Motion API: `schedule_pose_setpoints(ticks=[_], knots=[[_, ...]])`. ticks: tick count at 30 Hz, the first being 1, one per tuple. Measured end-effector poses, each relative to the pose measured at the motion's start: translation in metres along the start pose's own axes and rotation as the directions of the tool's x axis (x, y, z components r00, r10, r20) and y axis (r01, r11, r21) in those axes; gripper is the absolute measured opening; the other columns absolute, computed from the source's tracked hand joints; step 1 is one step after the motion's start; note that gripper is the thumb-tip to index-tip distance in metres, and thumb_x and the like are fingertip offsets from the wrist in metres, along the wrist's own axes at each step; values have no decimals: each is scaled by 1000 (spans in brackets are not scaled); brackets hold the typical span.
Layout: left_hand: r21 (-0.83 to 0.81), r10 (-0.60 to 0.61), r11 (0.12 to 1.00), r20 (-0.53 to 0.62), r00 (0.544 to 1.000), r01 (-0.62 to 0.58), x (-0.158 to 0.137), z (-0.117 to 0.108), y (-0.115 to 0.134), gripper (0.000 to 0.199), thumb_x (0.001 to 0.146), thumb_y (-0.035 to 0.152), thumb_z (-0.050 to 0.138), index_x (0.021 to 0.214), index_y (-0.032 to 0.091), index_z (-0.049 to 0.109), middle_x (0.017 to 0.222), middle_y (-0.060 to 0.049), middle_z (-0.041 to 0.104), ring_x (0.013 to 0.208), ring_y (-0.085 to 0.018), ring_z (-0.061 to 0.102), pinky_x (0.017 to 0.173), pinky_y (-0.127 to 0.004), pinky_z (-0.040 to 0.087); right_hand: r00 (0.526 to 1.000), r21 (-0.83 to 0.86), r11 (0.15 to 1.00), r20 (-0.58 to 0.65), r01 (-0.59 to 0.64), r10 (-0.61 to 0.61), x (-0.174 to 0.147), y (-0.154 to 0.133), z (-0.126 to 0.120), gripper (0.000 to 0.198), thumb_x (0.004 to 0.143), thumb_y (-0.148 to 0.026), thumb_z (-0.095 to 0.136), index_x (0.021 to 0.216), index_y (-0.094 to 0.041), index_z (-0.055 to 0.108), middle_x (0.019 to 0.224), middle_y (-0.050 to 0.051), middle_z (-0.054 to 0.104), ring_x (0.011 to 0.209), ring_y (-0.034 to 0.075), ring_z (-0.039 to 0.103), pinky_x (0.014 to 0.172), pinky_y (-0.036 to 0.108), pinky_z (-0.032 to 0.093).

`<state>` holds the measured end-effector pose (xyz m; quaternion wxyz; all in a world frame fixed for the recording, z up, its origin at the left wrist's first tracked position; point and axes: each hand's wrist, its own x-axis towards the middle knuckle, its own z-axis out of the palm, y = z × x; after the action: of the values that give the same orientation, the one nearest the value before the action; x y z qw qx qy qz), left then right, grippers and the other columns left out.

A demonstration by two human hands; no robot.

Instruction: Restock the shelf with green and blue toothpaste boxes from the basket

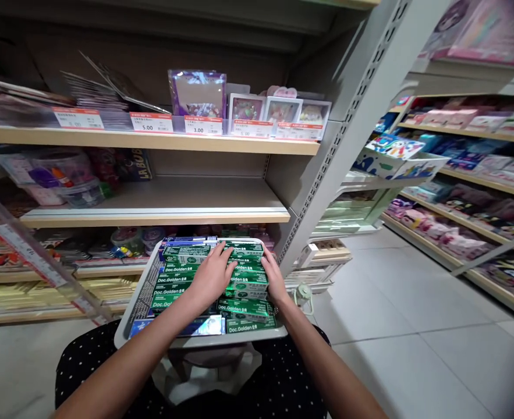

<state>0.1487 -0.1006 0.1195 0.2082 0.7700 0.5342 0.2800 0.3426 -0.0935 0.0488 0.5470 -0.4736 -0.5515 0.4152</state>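
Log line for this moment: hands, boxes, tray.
left hand: flat on green boxes | right hand: gripping box stack's right side | tray: on lap, full | shelf: mostly bare
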Motion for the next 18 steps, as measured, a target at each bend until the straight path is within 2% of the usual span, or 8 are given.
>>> schedule_pose_setpoints(ticks=[4,6,8,11,13,15,16,18], knots=[[89,106,990,-1,994,-106,16,-38,-9,38,91,40,44,110,20,70,114,-12,69,111,-30,59,99,-42,42,998,-19,999,53,-38,39,15,0,-17,55,88,-58,50,134,-28,53,145,3,48,134,24,43,113,42,34],[91,125,988,-36,991,-122,36,-64,-24,36,89,43,46,99,22,73,101,-9,72,98,-30,64,90,-39,46,997,32,997,49,-66,64,32,3,-31,50,89,-57,48,126,-25,59,136,7,57,127,24,51,108,41,39],[101,94,991,-62,994,-88,55,-89,-45,35,88,45,47,92,23,74,90,-7,74,82,-28,66,79,-35,48,997,33,997,13,-73,73,55,9,-45,47,89,-56,48,118,-22,63,126,9,63,118,24,58,103,41,43],[162,61,986,-88,994,-46,70,-110,-83,32,85,46,50,88,24,74,86,-5,74,74,-26,65,71,-31,47,996,-130,988,33,-84,89,102,24,-55,45,84,-54,56,111,-20,65,120,10,65,109,26,61,95,42,48],[180,13,984,-129,992,11,67,-113,-106,32,86,47,50,94,25,72,99,-4,73,77,-24,65,70,-29,47,983,-260,959,112,-111,144,139,36,-47,42,78,-52,64,104,-19,69,112,11,68,103,29,62,90,44,49],[167,-53,982,-191,980,86,58,-109,-125,33,87,48,49,99,26,71,108,-3,71,77,-22,65,65,-27,47,959,-348,923,161,-166,233,175,48,-28,35,69,-48,73,89,-19,72,96,11,72,97,31,64,87,46,49],[157,-78,981,-206,976,112,53,-108,-133,33,87,48,48,100,27,70,110,-2,71,78,-22,65,62,-27,47,949,-369,910,167,-192,268,191,55,-17,30,65,-45,78,80,-20,72,87,11,72,93,33,64,86,47,49],[137,-104,981,-216,971,135,44,-106,-144,33,87,49,48,101,28,69,111,-2,70,86,-23,65,59,-26,47,954,-336,927,184,-167,238,215,66,6,24,57,-39,84,63,-21,68,69,10,69,85,34,64,81,49,49]])
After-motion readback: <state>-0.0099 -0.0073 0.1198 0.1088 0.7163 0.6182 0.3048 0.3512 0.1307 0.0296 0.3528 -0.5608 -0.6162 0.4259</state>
